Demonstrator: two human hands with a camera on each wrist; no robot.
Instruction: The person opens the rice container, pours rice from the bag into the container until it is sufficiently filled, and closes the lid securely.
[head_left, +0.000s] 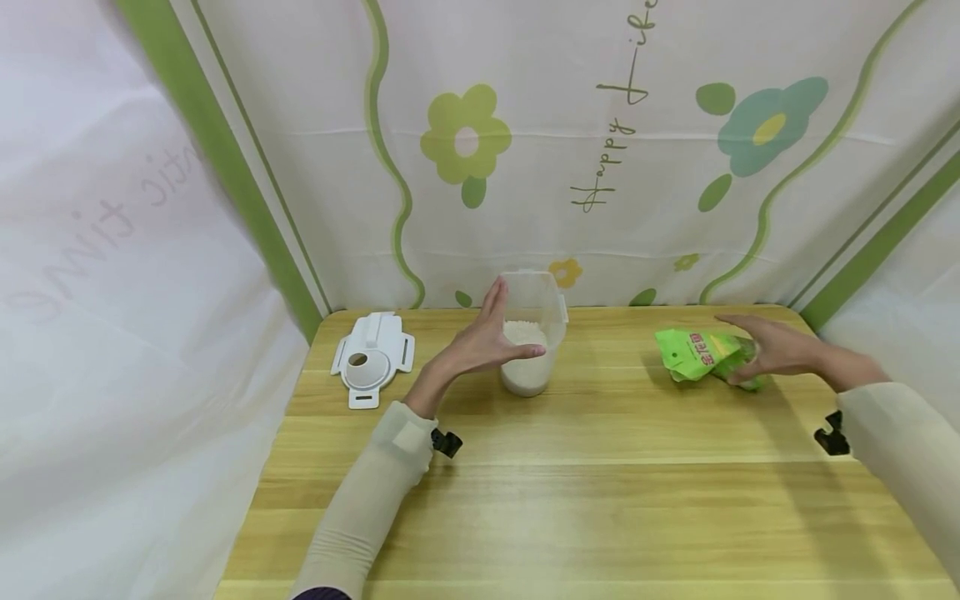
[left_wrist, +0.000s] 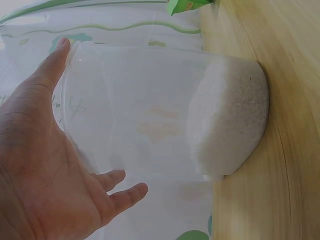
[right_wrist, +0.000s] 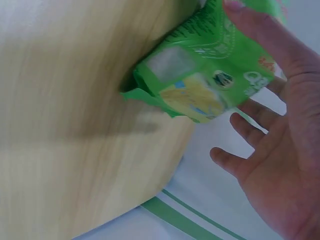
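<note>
A clear plastic container (head_left: 527, 358), partly filled with white grains that look like rice, stands upright at the back of the table. My left hand (head_left: 480, 340) spreads around its left side, thumb and fingers apart. In the left wrist view the thumb tip is right at the container's rim (left_wrist: 75, 47), and two fingers extend past its other side. To the right, a bright green printed bag (head_left: 693, 354) leans crumpled on the tabletop. Around its right end my right hand (head_left: 776, 348) stretches, thumb against the bag (right_wrist: 200, 75) and several fingers spread away from it.
A white plastic lid (head_left: 372, 333) with a round spout opening and side clips lies at the back left of the wooden table (head_left: 570, 508). Behind the table's far edge hangs a flower-printed curtain (head_left: 525, 225). More white fabric (head_left: 112, 333) borders the left side.
</note>
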